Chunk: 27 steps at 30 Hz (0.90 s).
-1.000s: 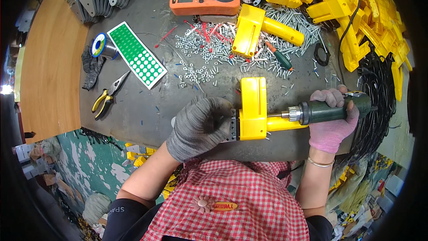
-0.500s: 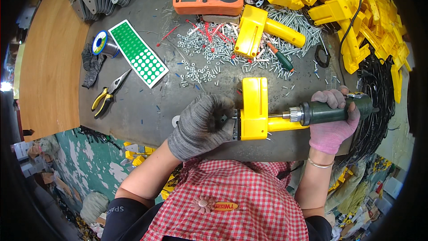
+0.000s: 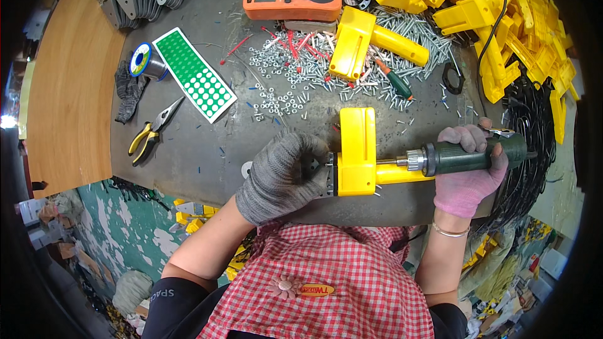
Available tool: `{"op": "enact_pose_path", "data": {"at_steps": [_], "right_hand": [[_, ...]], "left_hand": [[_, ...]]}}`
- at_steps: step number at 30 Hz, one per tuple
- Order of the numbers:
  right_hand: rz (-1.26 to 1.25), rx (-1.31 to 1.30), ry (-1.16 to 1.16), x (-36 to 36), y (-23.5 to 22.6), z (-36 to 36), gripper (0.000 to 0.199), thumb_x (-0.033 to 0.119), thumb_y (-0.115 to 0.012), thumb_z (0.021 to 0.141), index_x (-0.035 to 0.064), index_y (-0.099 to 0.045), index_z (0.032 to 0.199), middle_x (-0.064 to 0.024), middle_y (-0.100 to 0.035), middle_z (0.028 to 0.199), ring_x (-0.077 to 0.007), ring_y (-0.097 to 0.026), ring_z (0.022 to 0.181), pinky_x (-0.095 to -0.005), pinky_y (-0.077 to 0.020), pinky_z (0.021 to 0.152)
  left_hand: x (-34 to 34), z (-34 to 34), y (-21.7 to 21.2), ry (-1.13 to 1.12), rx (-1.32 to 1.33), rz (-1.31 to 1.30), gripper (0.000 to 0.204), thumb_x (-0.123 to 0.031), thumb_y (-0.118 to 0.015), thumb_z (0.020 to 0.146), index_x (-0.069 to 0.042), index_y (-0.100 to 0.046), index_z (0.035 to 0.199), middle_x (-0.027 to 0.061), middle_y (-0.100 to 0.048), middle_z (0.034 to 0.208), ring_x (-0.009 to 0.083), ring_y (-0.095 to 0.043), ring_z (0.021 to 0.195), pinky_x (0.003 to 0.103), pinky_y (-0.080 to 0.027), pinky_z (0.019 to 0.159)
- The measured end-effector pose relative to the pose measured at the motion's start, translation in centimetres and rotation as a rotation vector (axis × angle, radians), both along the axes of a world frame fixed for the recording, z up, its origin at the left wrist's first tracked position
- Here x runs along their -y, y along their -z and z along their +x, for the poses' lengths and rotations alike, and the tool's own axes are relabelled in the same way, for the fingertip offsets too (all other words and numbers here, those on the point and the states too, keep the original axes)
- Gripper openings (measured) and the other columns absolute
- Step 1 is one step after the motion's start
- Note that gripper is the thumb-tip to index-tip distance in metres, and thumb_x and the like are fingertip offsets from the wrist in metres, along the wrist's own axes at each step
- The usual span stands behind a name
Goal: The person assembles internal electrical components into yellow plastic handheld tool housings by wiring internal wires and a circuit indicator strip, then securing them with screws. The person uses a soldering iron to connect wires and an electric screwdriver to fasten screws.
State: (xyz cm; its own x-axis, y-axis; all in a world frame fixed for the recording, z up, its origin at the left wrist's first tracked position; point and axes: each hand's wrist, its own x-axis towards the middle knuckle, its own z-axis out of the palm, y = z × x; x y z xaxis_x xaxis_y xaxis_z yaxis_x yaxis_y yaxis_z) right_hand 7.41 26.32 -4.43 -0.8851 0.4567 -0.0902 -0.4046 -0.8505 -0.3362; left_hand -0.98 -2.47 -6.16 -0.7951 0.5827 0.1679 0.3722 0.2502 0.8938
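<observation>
My left hand [image 3: 279,179], in a grey knit glove, grips the left end of a yellow plastic housing [image 3: 357,150] at a dark bracket edged with metal. Its fingertips are partly hidden behind that end. My right hand [image 3: 468,172], in a pink and grey glove, is wrapped round a dark green electric screwdriver [image 3: 475,156] lying level. The screwdriver's bit points left and meets the right side of the housing, just above the yellow handle [image 3: 408,174]. A few screw tips show at the housing's lower right edge.
Loose screws [image 3: 408,31] and nuts [image 3: 282,100] are strewn beyond my hands, around another yellow housing [image 3: 352,44] and a hand screwdriver [image 3: 396,81]. Further back stand an orange meter [image 3: 292,9] and piled yellow parts [image 3: 521,37]. Pliers [image 3: 154,132], a solder spool [image 3: 147,63] and a sticker sheet [image 3: 196,75] lie left.
The housing, screwdriver and both hands have hardly moved, only a slight shift to the left. Both grips stay the same.
</observation>
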Motion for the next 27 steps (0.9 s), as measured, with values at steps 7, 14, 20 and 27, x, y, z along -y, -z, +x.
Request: {"op": "enact_pose_path", "data": {"at_steps": [7, 14, 20, 27], "right_hand": [[-0.005, -0.006, 0.007, 0.16, -0.08, 0.02, 0.036, 0.020, -0.070, 0.085, 0.0045, -0.059, 0.115, 0.0021, -0.047, 0.076, -0.0126, -0.043, 0.072, -0.0332, -0.0354, 0.084], [-0.027, 0.011, 0.016, 0.19, 0.02, 0.11, 0.036, 0.021, -0.071, 0.085, 0.0046, -0.059, 0.115, 0.0020, -0.046, 0.076, -0.0123, -0.042, 0.072, -0.0335, -0.0355, 0.084], [-0.006, -0.001, 0.013, 0.10, -0.02, 0.14, 0.038, 0.021, -0.071, 0.084, 0.0042, -0.059, 0.117, 0.0019, -0.047, 0.076, -0.0124, -0.042, 0.072, -0.0333, -0.0353, 0.084], [-0.017, -0.008, 0.003, 0.19, -0.01, 0.05, 0.036, 0.020, -0.073, 0.084, 0.0044, -0.058, 0.113, 0.0023, -0.048, 0.076, -0.0118, -0.043, 0.071, -0.0323, -0.0356, 0.083]], "left_hand": [[-0.37, 0.25, -0.35, -0.003, -0.031, -0.008, 0.033, -0.009, -0.085, 0.076, -0.008, -0.065, 0.102, 0.0055, -0.060, 0.081, 0.0191, -0.059, 0.064, 0.033, -0.048, 0.059], [-0.58, 0.20, -0.10, -0.007, -0.124, 0.000, 0.034, -0.008, -0.085, 0.075, -0.008, -0.065, 0.102, 0.0060, -0.060, 0.077, 0.0228, -0.060, 0.067, 0.036, -0.048, 0.061], [-0.24, 0.14, -0.37, 0.009, -0.132, -0.031, 0.031, -0.002, -0.082, 0.075, -0.009, -0.066, 0.101, 0.0036, -0.065, 0.087, 0.0107, -0.061, 0.067, 0.025, -0.050, 0.059], [-0.31, 0.30, -0.12, -0.030, -0.100, -0.014, 0.036, -0.013, -0.087, 0.073, -0.008, -0.066, 0.102, 0.0058, -0.060, 0.080, 0.0208, -0.059, 0.066, 0.033, -0.049, 0.062]]}}
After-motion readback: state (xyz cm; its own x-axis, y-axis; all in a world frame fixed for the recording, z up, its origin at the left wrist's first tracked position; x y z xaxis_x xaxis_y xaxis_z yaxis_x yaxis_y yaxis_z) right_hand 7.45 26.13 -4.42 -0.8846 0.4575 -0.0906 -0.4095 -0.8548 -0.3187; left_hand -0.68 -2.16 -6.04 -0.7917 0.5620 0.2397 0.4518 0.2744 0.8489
